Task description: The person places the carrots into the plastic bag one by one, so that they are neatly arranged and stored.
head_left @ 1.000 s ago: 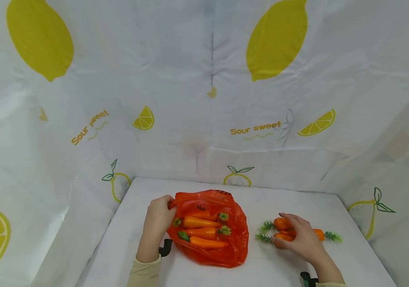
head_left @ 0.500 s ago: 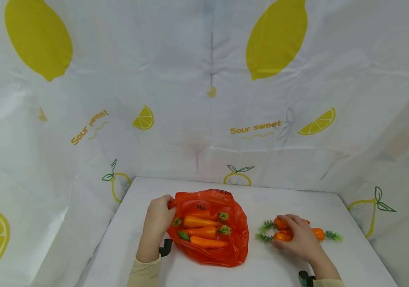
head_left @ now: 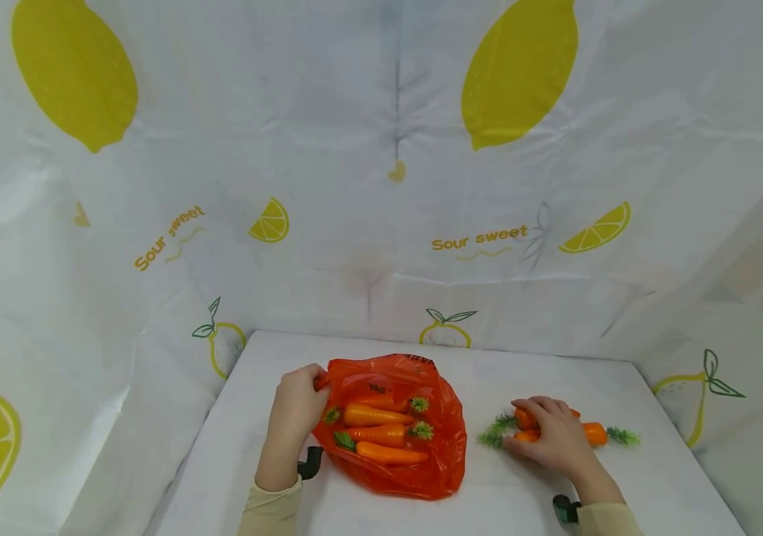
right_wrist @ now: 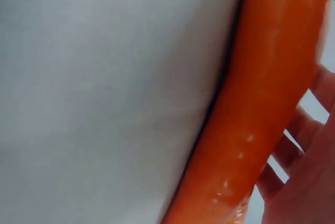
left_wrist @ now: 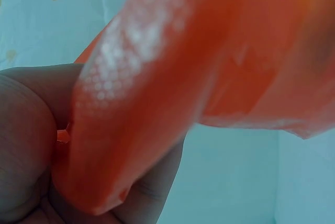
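Observation:
My left hand (head_left: 295, 406) pinches the left edge of a thin red plastic bag (head_left: 444, 458) that lies with its mouth facing me. Close up in the left wrist view, the folded bag film (left_wrist: 141, 98) runs between thumb and fingers. Several orange carrots (head_left: 381, 434) with green tops lie in the bag. To its right, my right hand (head_left: 555, 439) grips a carrot (right_wrist: 256, 98), thumb on the near side and fingers over the far side; the palm hides part of it. Another carrot (head_left: 525, 418) lies just behind, and one (head_left: 595, 433) points its green top right.
The white tabletop (head_left: 488, 499) carries the bag and the loose carrots. A white lemon-print sheet (head_left: 354, 223) rises behind the table and along both sides. Black camera mounts sit at the left wrist (head_left: 310, 463) and the right wrist (head_left: 565, 508).
My right hand has closed in on the near carrot and shifted slightly left; the two left-hand green tops now lie closer together. The left hand and bag have stayed put.

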Demonstrator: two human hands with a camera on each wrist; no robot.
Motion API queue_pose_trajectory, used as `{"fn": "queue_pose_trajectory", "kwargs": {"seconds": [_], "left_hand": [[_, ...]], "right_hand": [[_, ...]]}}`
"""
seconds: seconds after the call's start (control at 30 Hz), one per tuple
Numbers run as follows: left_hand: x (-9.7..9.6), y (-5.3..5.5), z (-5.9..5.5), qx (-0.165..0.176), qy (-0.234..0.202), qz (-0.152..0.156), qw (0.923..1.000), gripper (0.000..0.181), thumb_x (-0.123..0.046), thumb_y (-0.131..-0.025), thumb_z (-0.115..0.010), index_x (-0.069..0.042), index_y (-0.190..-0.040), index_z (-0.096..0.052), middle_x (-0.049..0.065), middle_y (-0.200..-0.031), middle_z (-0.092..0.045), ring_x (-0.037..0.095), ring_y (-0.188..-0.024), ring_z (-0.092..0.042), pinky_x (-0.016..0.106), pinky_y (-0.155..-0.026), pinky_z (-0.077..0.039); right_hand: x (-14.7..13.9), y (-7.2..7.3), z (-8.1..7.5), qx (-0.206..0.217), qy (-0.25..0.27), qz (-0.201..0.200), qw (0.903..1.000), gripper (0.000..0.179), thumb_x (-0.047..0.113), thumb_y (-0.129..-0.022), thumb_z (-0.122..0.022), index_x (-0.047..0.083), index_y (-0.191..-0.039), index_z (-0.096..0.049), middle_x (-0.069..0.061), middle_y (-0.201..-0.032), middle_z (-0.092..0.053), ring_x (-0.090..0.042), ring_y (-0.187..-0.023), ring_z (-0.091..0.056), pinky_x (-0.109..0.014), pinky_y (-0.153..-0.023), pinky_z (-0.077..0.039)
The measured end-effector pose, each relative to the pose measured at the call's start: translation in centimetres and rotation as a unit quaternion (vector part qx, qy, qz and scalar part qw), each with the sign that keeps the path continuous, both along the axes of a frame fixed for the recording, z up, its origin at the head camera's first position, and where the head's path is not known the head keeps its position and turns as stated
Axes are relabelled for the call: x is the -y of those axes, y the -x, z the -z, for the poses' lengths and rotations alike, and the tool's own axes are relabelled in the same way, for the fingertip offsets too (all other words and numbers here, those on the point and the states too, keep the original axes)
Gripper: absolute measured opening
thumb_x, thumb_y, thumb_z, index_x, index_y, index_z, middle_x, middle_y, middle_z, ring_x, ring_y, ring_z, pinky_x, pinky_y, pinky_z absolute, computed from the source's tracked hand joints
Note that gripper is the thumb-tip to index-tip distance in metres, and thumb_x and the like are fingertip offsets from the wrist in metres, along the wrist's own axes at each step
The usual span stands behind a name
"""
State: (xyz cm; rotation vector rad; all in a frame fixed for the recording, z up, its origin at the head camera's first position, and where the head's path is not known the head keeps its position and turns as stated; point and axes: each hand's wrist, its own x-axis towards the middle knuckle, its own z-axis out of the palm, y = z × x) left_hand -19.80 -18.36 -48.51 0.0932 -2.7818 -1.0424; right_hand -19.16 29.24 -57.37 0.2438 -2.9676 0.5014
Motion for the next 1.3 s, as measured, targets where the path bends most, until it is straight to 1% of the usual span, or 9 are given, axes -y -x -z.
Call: {"fn": "queue_pose_trajectory", "kwargs": {"seconds": [0.1,0.3,0.47,0.6,0.77,0.87,0.97,1.2,1.3], "left_hand": [[-0.01,0.02,-0.07,0.001,-0.001,0.000,1.0000,0.006,-0.009,-0.100,-0.080,-0.007,-0.105,-0.080,0.007,-0.093,-0.077,0.021,-0.080,-0.065,0.040,-0.080,-0.069],[-0.01,0.05,-0.13,0.004,0.001,0.000,1.0000,0.006,-0.010,-0.100,-0.081,-0.007,-0.104,-0.080,0.007,-0.092,-0.076,0.021,-0.079,-0.064,0.039,-0.079,-0.068],[0.02,0.10,-0.07,0.000,0.004,0.001,1.0000,0.005,-0.010,-0.100,-0.080,-0.007,-0.103,-0.079,0.006,-0.091,-0.076,0.021,-0.078,-0.064,0.039,-0.078,-0.068],[0.05,0.11,-0.06,-0.003,0.006,0.003,1.0000,0.004,-0.009,-0.099,-0.080,-0.007,-0.103,-0.079,0.006,-0.090,-0.075,0.020,-0.078,-0.064,0.038,-0.077,-0.067],[0.01,0.05,-0.02,0.001,0.006,0.003,1.0000,0.005,-0.009,-0.099,-0.080,-0.007,-0.104,-0.079,0.006,-0.091,-0.075,0.020,-0.078,-0.064,0.038,-0.077,-0.067],[-0.03,0.04,0.04,0.006,0.004,0.002,1.0000,0.007,-0.010,-0.100,-0.080,-0.006,-0.105,-0.079,0.007,-0.093,-0.076,0.021,-0.079,-0.065,0.040,-0.079,-0.068],[-0.06,0.06,0.12,0.006,0.004,0.001,1.0000,0.007,-0.010,-0.100,-0.080,-0.007,-0.106,-0.079,0.007,-0.094,-0.077,0.021,-0.080,-0.066,0.040,-0.081,-0.069],[0.02,0.04,0.19,-0.002,0.006,0.003,1.0000,0.005,-0.009,-0.099,-0.080,-0.006,-0.103,-0.079,0.007,-0.092,-0.077,0.020,-0.078,-0.065,0.040,-0.078,-0.068],[0.04,0.04,0.19,-0.004,0.008,0.004,1.0000,0.004,-0.008,-0.099,-0.080,-0.006,-0.103,-0.079,0.007,-0.091,-0.076,0.020,-0.078,-0.065,0.039,-0.078,-0.068]], "right_hand": [[0.08,0.24,-0.01,-0.002,-0.004,0.000,1.0000,0.077,0.070,-0.085,-0.086,0.015,-0.138,-0.076,-0.019,-0.135,-0.069,-0.049,-0.128,-0.057,-0.078,-0.104,-0.045],[0.22,0.53,0.16,0.022,-0.015,0.007,0.9996,0.073,0.072,-0.092,-0.078,0.016,-0.139,-0.073,-0.015,-0.128,-0.066,-0.048,-0.126,-0.053,-0.078,-0.107,-0.036],[0.34,0.57,0.13,0.038,-0.017,0.005,0.9991,0.074,0.073,-0.094,-0.075,0.016,-0.139,-0.068,-0.014,-0.125,-0.063,-0.046,-0.122,-0.054,-0.078,-0.108,-0.035],[0.41,0.57,0.06,0.055,-0.014,0.012,0.9983,0.074,0.075,-0.094,-0.073,0.015,-0.136,-0.065,-0.015,-0.124,-0.063,-0.043,-0.119,-0.054,-0.079,-0.108,-0.035],[0.38,0.75,0.11,0.067,-0.016,0.027,0.9972,0.076,0.078,-0.093,-0.073,0.012,-0.131,-0.064,-0.014,-0.115,-0.064,-0.040,-0.111,-0.055,-0.077,-0.100,-0.040],[0.34,0.85,0.18,0.068,-0.013,0.033,0.9971,0.077,0.077,-0.093,-0.074,0.011,-0.129,-0.064,-0.012,-0.111,-0.065,-0.039,-0.108,-0.057,-0.075,-0.096,-0.043],[0.33,0.93,0.22,0.066,-0.009,0.037,0.9971,0.075,0.076,-0.092,-0.075,0.011,-0.128,-0.064,-0.010,-0.109,-0.066,-0.037,-0.106,-0.060,-0.073,-0.094,-0.045],[0.16,1.03,-0.02,0.050,0.000,0.027,0.9984,0.068,0.068,-0.094,-0.080,0.010,-0.126,-0.065,-0.006,-0.102,-0.068,-0.031,-0.098,-0.064,-0.072,-0.092,-0.050],[0.04,0.97,-0.08,0.039,0.004,0.021,0.9990,0.063,0.064,-0.094,-0.082,0.011,-0.124,-0.066,-0.003,-0.098,-0.068,-0.027,-0.092,-0.064,-0.071,-0.090,-0.052]]}}
